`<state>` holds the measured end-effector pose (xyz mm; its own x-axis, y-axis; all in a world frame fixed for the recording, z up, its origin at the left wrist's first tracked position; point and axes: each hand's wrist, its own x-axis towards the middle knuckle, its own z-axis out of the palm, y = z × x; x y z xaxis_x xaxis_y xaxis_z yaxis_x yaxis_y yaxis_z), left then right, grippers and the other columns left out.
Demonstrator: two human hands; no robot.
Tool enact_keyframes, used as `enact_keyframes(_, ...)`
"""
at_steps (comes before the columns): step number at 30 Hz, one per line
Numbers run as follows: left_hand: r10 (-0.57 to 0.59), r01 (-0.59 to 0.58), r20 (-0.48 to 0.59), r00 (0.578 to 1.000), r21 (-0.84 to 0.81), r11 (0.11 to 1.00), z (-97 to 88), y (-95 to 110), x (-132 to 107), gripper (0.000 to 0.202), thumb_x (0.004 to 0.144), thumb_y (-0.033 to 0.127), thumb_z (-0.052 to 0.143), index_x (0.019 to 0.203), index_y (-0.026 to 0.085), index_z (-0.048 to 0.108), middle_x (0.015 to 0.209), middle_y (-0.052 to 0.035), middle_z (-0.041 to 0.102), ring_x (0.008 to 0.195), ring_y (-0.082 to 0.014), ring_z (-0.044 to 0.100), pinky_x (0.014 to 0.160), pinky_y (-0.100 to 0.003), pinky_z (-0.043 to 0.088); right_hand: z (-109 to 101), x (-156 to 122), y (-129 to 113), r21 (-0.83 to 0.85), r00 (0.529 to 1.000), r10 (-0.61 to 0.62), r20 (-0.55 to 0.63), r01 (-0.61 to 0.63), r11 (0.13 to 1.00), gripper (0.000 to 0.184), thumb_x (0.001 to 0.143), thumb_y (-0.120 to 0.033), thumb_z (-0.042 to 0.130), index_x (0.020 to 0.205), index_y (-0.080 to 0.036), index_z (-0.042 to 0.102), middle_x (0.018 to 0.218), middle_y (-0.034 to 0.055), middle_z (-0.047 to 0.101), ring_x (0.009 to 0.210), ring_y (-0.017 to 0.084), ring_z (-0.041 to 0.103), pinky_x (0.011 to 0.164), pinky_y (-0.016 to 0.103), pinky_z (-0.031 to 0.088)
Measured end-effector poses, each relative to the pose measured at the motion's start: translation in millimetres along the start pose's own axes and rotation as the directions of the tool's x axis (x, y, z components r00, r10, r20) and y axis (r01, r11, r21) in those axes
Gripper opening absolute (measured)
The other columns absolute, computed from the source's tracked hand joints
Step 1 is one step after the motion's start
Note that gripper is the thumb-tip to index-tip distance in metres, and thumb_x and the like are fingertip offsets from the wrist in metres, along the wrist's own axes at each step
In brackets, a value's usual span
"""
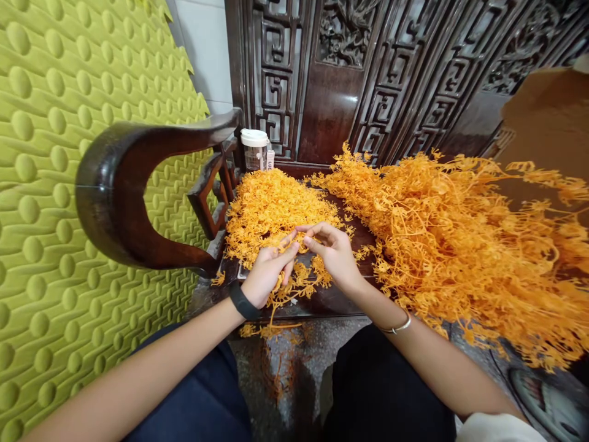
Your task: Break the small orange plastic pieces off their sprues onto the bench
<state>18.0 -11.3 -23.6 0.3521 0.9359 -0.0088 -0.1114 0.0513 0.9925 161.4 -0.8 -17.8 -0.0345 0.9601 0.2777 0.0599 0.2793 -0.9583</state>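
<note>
2 hands meet over the near edge of the dark wooden seat (331, 301): the left hand (267, 273) and right hand (334, 252) pinch 1 orange plastic sprig (299, 279) between the fingertips, apparently. Best to grip close to the joint, keeping the left small-piece pile (271, 205) apart from the right tangled heap (460, 245).

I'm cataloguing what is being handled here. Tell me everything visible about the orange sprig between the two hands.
The orange sprig is a thin, branching piece with many small curled tips, plastic-looking and bright orange throughout. The left hand and right hand pinch its top between their fingertips, so its branches hang down between the wrists over the dark wooden seat. It lies between a flat heap of small orange bits and a larger tangle of long sprigs, apparently apart from both.
</note>
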Motion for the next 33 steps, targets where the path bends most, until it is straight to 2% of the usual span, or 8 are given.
enact_keyframes(4, -0.001, -0.001, -0.022, 1.0, -0.086, 0.996, 1.4, 2.7, -5.2, 0.029, 0.082, 0.039, 0.054, 0.075, 0.013, 0.064, 0.031, 0.0078, 0.034, 0.035, -0.0064, 0.03, 0.046, -0.023, 0.027, 3.5, -0.6, 0.3, 0.136, 0.994, 0.086, 0.07, -0.095, 0.986, 0.01, 0.072, -0.021, 0.063, 0.068, -0.019, 0.054, 0.104, 0.007, 0.068, 0.101, 0.019, 0.06, 0.091, 0.036, 0.04)
enact_keyframes(8, -0.004, 0.005, 0.001, 1.0, -0.162, 0.987, 3.0, 6.7, -10.5, 0.027, 0.083, 0.035, 0.054, 0.068, 0.013, 0.058, 0.032, 0.0092, 0.033, 0.033, -0.0044, 0.023, 0.043, -0.023, 0.021, 3.2, 0.7, -2.4, 0.165, 0.992, 0.068, 0.109, -0.086, 0.982, 0.011, 0.073, -0.022, 0.062, 0.067, -0.019, 0.053, 0.107, 0.0063, 0.067, 0.102, 0.018, 0.059, 0.093, 0.035, 0.039)
enact_keyframes(13, 0.036, -0.034, 0.01, 0.999, -0.11, 0.993, 2.2, 10.1, -11.0, 0.043, 0.086, 0.03, 0.049, 0.046, 0.017, 0.042, 0.031, 0.0071, 0.032, 0.033, -0.004, 0.027, 0.049, -0.023, 0.029, 2.7, 2.3, -3.0, 0.174, 0.989, 0.067, 0.135, -0.091, 0.981, 0.01, 0.072, -0.023, 0.062, 0.067, -0.02, 0.054, 0.101, 0.0036, 0.069, 0.098, 0.017, 0.06, 0.092, 0.034, 0.039)
enact_keyframes(17, 0.055, -0.054, 0.022, 0.998, -0.036, 0.998, 1.5, 11.9, -11.8, 0.054, 0.088, 0.031, 0.046, 0.036, 0.018, 0.034, 0.03, 0.0049, 0.032, 0.034, -0.0043, 0.03, 0.056, -0.024, 0.035, 2.9, 3.5, -1.6, 0.172, 0.988, 0.077, 0.134, -0.1, 0.98, 0.012, 0.071, -0.025, 0.063, 0.065, -0.02, 0.054, 0.092, 0.0024, 0.07, 0.09, 0.017, 0.061, 0.09, 0.034, 0.039)
enact_keyframes(23, 0.068, -0.068, 0.035, 0.997, 0.004, 0.998, 1.2, 12.0, -13.3, 0.058, 0.089, 0.034, 0.044, 0.034, 0.018, 0.035, 0.03, 0.0034, 0.033, 0.036, -0.0057, 0.032, 0.055, -0.024, 0.033, 1.1, 5.7, -3.9, 0.132, 0.991, 0.091, 0.1, -0.104, 0.986, 0.016, 0.069, -0.031, 0.066, 0.066, -0.02, 0.055, 0.08, 0.0023, 0.07, 0.08, 0.016, 0.062, 0.086, 0.034, 0.041)
enact_keyframes(27, 0.032, -0.031, 0.048, 0.998, -0.02, 0.999, 0.2, 10.7, -12.6, 0.059, 0.088, 0.038, 0.044, 0.033, 0.019, 0.035, 0.031, 0.0031, 0.031, 0.036, -0.0064, 0.03, 0.047, -0.025, 0.027, 1.1, 6.9, -3.7, 0.125, 0.989, 0.116, 0.087, -0.126, 0.984, 0.019, 0.066, -0.034, 0.069, 0.064, -0.02, 0.056, 0.074, 0.0018, 0.07, 0.073, 0.016, 0.062, 0.084, 0.033, 0.042)
enact_keyframes(33, -0.009, 0.014, 0.079, 0.997, -0.064, 0.998, -0.5, 9.0, -10.9, 0.061, 0.084, 0.047, 0.047, 0.032, 0.019, 0.034, 0.031, 0.0032, 0.028, 0.036, -0.0062, 0.027, 0.043, -0.025, 0.021, 0.4, 7.8, -2.4, 0.099, 0.99, 0.131, 0.059, -0.136, 0.986, 0.024, 0.063, -0.039, 0.072, 0.063, -0.02, 0.056, 0.068, 0.0011, 0.068, 0.072, 0.017, 0.063, 0.08, 0.033, 0.044)
